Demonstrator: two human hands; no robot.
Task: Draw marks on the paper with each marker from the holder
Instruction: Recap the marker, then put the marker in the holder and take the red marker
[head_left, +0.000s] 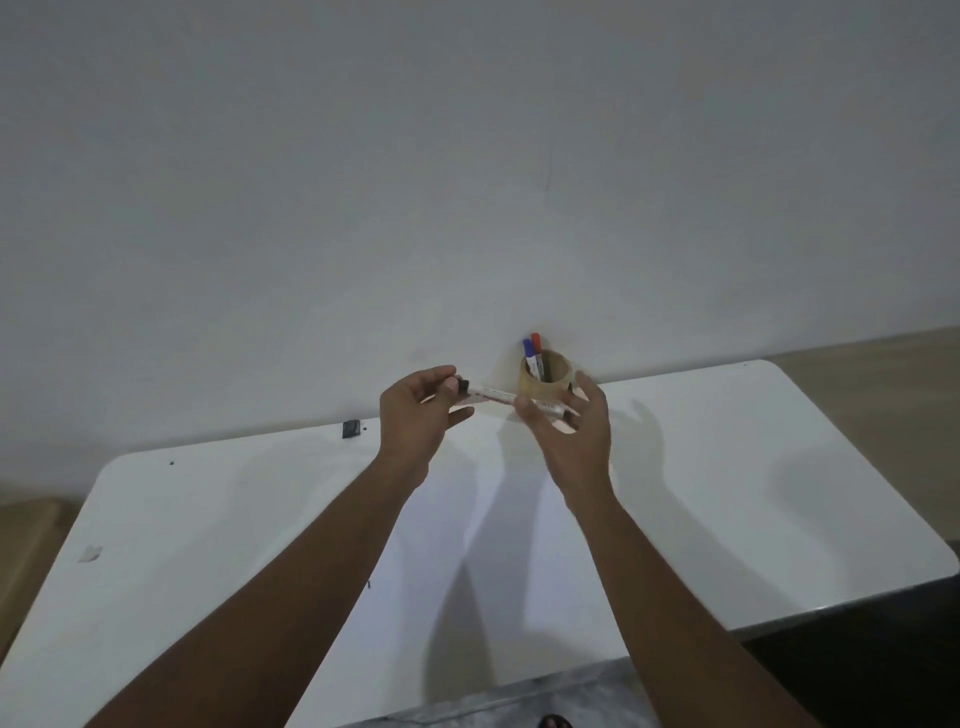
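Observation:
A white marker (498, 395) with a black cap (463, 385) is held level above the far side of the table. My left hand (421, 415) pinches the capped end; my right hand (576, 431) grips the barrel between thumb and fingers. Whether the cap is still seated on the barrel I cannot tell. Right behind my right hand, against the wall, stands the holder (556, 370), a brown tape roll. A blue marker (529, 349) and a red marker (535, 343) stand upright in it. The white paper (493, 525) lies on the table between my forearms.
The white table (208, 519) with rounded corners touches the wall at the back. A small black object (351, 428) lies at its far edge to the left, and a torn scrap (91, 553) lies near the left edge. Dark floor shows at the lower right.

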